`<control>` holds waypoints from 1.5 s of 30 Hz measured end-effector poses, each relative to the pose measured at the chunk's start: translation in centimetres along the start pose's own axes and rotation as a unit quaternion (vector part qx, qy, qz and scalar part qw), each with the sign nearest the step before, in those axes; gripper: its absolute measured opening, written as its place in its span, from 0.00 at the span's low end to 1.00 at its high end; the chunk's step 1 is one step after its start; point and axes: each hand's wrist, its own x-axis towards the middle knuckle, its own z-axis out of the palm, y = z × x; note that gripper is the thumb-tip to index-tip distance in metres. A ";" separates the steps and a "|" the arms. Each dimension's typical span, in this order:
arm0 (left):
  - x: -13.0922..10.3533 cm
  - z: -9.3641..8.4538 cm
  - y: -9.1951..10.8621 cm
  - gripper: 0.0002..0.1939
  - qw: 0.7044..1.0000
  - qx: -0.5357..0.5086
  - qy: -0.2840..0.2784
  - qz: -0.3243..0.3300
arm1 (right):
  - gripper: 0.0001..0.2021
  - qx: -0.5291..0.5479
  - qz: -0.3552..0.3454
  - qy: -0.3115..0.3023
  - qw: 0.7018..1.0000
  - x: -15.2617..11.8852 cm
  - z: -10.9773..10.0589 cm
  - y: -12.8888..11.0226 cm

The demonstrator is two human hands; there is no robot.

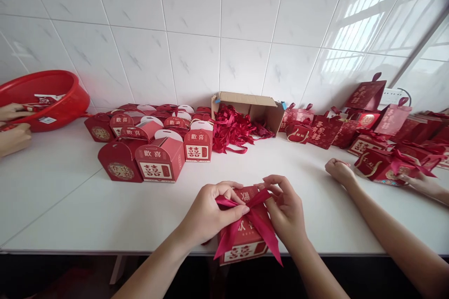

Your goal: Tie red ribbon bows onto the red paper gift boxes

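Note:
A red gift box [242, 236] with white panels and printed characters stands at the table's front edge, between my hands. A dark-red satin ribbon [259, 224] is tied in a bow over its top, its two tails hanging down the near side. My left hand [219, 208] pinches the bow's left loop, the thumb lying close to the knot. At the other side, my right hand [286, 208] has its thumb and bent fingers on the right loop. The far side of the box is partly hidden behind my fingers.
Several red boxes [159, 161] stand in rows at the left. A cardboard carton [245, 98] spills loose red ribbons [231, 126]. Further left, another person's hands [16, 131] reach by a red basin [66, 105]. At right, another person's arms surround a ribboned box [377, 168].

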 end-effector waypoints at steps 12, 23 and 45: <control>-0.5 -0.4 0.4 0.06 1.000 0.014 -0.004 -0.003 | 0.11 0.059 0.094 -0.029 0.993 -0.5 0.2 -0.7; -0.4 -1.1 0.3 0.14 0.987 -0.158 0.000 -0.014 | 0.26 0.163 0.119 -0.245 0.948 0.8 -3.8 -1.9; -2.5 -3.6 -7.3 0.18 0.987 -0.007 0.136 -0.083 | 0.50 -0.441 0.168 0.108 0.875 -0.6 -5.0 5.6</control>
